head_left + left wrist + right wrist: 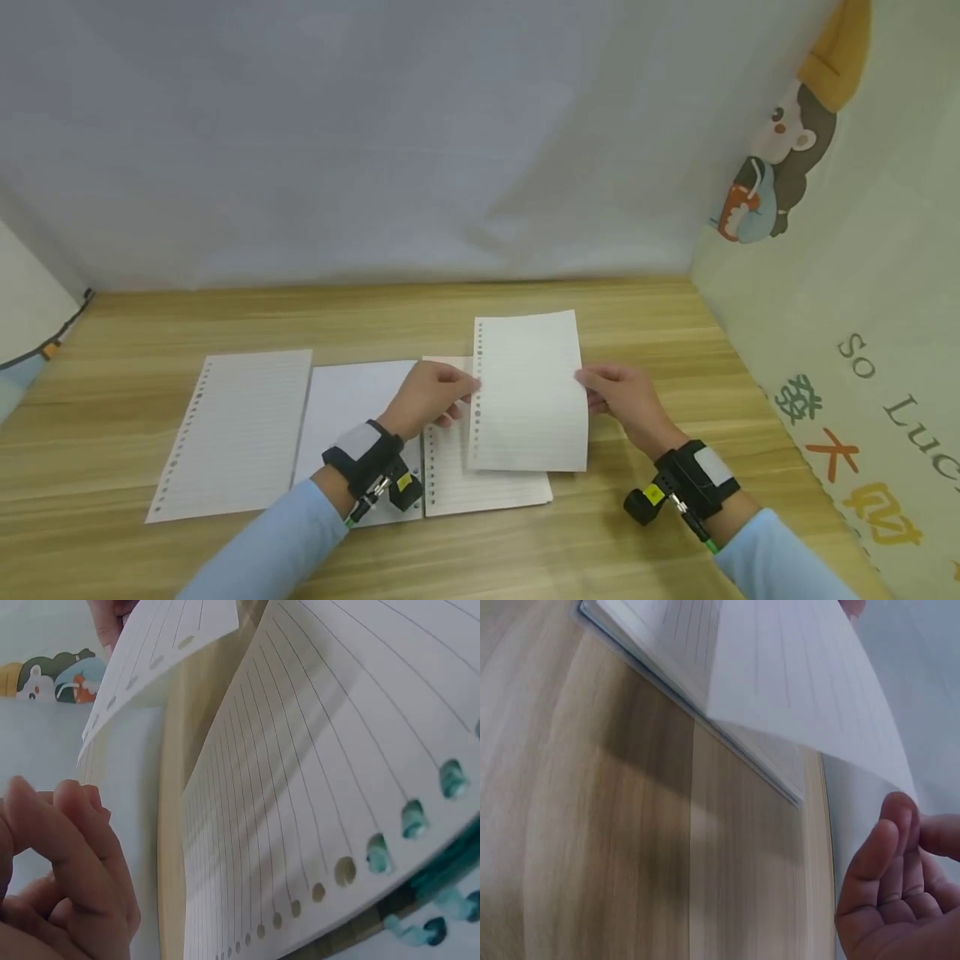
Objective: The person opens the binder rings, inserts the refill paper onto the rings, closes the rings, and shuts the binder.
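A lined loose-leaf sheet (528, 392) with punched holes down its left side is raised and tilted over an open ring notebook (487, 497). My right hand (630, 404) pinches the sheet's right edge between thumb and fingers. My left hand (435, 393) is at the punched edge with its fingers bent; in the left wrist view a gap shows beside the fingertips (69, 793), and I cannot tell whether it grips the sheet. Greenish rings (454, 778) run through holes in the notebook's lined page (262, 795). The notebook's left side (337, 400) lies flat, partly behind my left forearm.
Left of the notebook, another punched lined sheet (232, 433) lies on the wood-grain table (645, 325). A pale cloth wall (337, 167) rises behind the table, and a printed panel (862, 333) stands along the right side.
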### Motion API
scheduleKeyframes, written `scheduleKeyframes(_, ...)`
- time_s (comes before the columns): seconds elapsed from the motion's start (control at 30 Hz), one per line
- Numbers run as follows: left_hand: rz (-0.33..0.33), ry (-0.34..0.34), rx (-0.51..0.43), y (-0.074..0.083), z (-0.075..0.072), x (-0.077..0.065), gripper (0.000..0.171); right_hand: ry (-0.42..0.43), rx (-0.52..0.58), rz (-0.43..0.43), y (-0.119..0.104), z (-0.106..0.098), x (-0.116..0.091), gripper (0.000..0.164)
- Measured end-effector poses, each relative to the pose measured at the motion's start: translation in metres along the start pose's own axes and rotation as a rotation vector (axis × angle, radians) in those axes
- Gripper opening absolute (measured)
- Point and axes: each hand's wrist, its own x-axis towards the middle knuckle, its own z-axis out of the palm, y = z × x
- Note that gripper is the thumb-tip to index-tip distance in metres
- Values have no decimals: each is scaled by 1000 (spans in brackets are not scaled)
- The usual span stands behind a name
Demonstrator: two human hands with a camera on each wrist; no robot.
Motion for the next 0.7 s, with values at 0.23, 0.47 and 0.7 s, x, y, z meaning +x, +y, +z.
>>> scheduleKeyframes(0.23,-39,16,9,-11,-7,-9,26,-29,2,7,1,12,-1,38)
scheduleKeyframes(0.47,-39,21,3,-21,-16,-18,23,-69,-3,2,4,25,1,37)
scheduleKeyframes(0.7,-60,39,10,-31,-23,-26,21,-94,35,30,5,37,2,36)
